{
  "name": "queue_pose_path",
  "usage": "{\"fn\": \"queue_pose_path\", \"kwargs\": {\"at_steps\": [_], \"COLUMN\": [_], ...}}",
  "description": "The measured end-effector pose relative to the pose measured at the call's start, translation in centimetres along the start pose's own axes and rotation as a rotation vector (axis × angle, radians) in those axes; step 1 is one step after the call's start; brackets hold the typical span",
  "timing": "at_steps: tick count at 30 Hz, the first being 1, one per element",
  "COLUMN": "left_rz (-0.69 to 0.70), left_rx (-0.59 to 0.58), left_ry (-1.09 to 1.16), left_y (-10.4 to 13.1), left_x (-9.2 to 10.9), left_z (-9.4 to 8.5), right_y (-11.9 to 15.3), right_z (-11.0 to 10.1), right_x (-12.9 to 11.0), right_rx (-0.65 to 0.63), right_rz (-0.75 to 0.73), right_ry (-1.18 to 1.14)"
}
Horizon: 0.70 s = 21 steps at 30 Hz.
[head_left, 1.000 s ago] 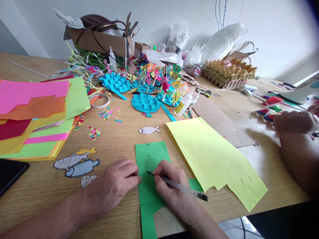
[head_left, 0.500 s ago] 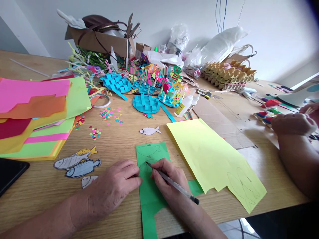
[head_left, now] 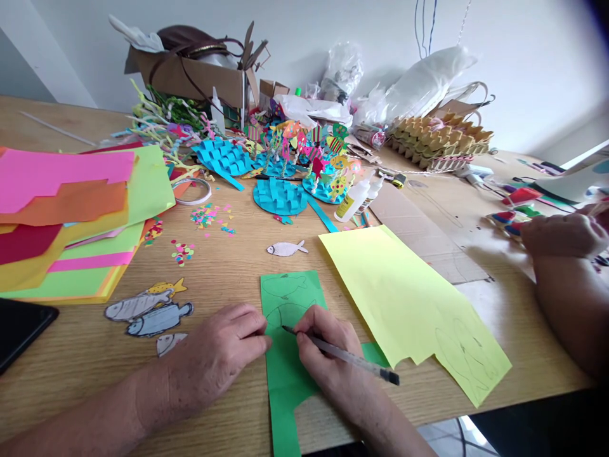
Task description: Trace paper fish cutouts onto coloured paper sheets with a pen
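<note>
A green paper (head_left: 285, 368) lies on the table with two fish outlines drawn on it. My right hand (head_left: 328, 349) is closed on a pen (head_left: 349, 357), its tip touching the paper by the lower outline. At the paper's left edge my left hand (head_left: 233, 349) rests with fingers bent together; whether they pinch the edge is hidden. Left of it lie several cut-out paper fish (head_left: 159, 320). Another cut-out fish (head_left: 287, 249) sits above the green paper. A yellow sheet (head_left: 399, 292) with pencilled fish outlines lies to the right.
Stacked coloured papers (head_left: 90, 222) and a black device (head_left: 21, 330) are at left. Blue woven paper discs (head_left: 280, 197), glue bottles (head_left: 352, 200) and egg trays (head_left: 440, 143) stand farther back. Another person's hand (head_left: 566, 236) is at the right.
The pen tip has moved slightly down and right with my right hand, and more of the lower outline shows, with a curved line inside it. My left hand has hardly moved.
</note>
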<state>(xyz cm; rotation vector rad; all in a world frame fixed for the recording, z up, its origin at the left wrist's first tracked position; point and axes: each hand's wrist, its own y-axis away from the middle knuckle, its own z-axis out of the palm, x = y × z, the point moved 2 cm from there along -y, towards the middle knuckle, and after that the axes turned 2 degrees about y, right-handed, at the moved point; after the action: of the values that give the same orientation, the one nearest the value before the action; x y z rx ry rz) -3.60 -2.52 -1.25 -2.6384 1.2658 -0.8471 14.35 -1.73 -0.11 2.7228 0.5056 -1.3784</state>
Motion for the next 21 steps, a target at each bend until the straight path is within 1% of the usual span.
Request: {"fn": "queue_pose_path", "kwargs": {"at_steps": [6, 9, 14, 21], "left_rz": [-0.003, -0.01, -0.009, -0.004], "left_rx": [-0.013, -0.018, -0.028, -0.017], "left_ry": [0.015, 0.031, 0.041, 0.048], "left_y": [0.0, 0.0, 0.0, -0.1], "left_x": [0.0, 0.0, 0.0, 0.1], "left_z": [0.0, -0.1, 0.0, -0.1], "right_y": [0.0, 0.0, -0.1, -0.2], "right_z": [-0.1, 0.1, 0.7, 0.6], "right_x": [0.1, 0.5, 1.1, 0.7], "right_rx": [0.008, 0.02, 0.017, 0.011], "right_rz": [0.037, 0.071, 0.085, 0.082], "right_ry": [-0.03, -0.057, -0.069, -0.046]}}
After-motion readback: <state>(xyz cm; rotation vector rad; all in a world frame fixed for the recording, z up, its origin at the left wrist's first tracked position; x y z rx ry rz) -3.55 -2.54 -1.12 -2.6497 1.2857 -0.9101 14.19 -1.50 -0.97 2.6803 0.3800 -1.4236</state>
